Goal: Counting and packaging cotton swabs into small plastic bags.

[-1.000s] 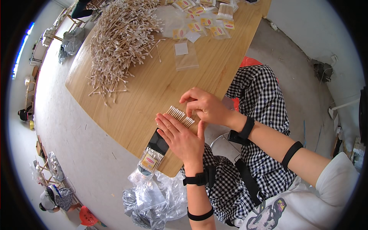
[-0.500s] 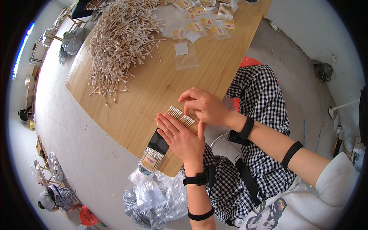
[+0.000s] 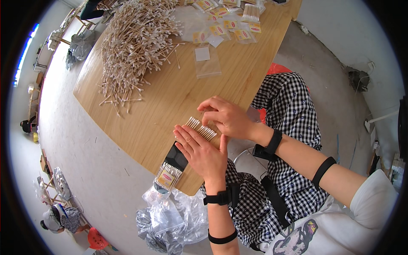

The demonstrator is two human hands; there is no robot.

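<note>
Cotton swabs lie side by side in a row near the table corner. My left hand rests flat over the row's left part, fingers stretched out, so the swabs beneath are hidden. My right hand is bent over the row from the right. Its fingers are curled but apart, with one fingertip at the swab heads, and nothing shows between them. Close by my left wrist, a pack of swabs with a yellow and white label lies by the table edge, next to a dark flat piece.
A large heap of loose cotton swabs covers the far left of the wooden table. Small labelled packets are scattered at the far side, near a clear bag with a white card. Crumpled plastic bags lie below the corner.
Both hands stay almost in place over the row of swabs; only a very slight shift of the view shows.
</note>
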